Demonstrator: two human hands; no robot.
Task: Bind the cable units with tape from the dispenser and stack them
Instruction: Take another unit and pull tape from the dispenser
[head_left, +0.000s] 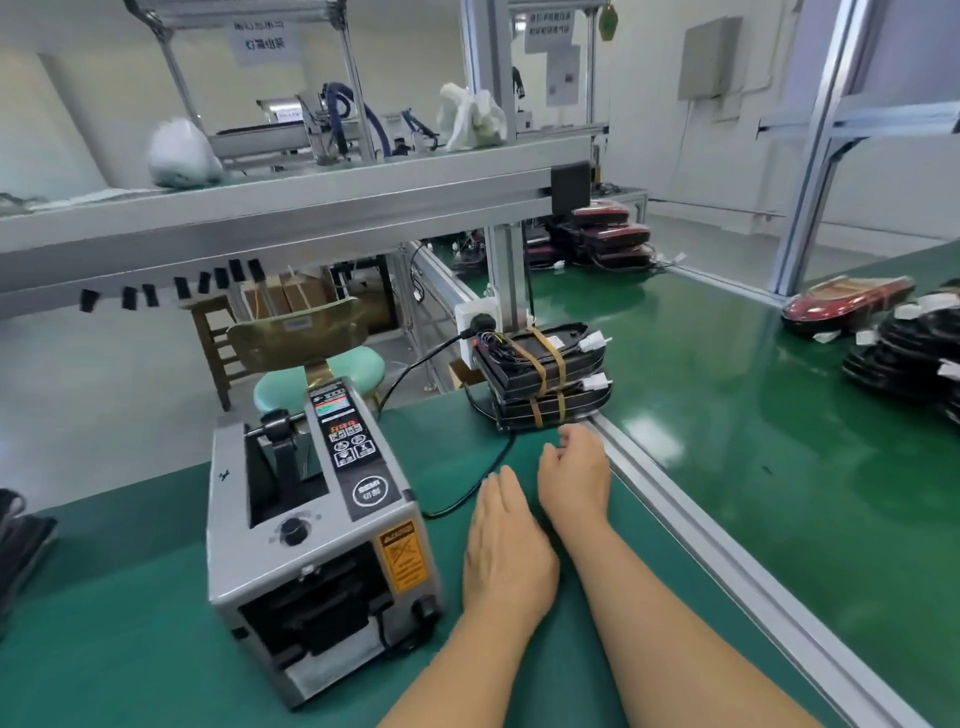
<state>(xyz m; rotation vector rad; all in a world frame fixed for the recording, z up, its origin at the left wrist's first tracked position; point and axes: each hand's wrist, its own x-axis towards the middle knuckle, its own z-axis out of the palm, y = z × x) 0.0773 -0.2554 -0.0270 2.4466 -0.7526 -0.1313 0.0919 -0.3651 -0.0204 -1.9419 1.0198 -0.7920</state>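
Observation:
A grey automatic tape dispenser stands on the green mat at the left, its outlet facing me. Two black cable units bound with tan tape lie stacked at the far edge of the mat, white plugs sticking out to the right. My left hand rests flat on the mat just right of the dispenser, fingers straight, holding nothing. Beside it, my right hand rests on the mat a little short of the stack, its fingers loosely curled and empty.
An aluminium rail divides the mat from a green conveyor belt on the right. Unbound black units and a red unit lie on the belt. The dispenser's black power cord runs to a socket. Black tape strips hang from the shelf edge.

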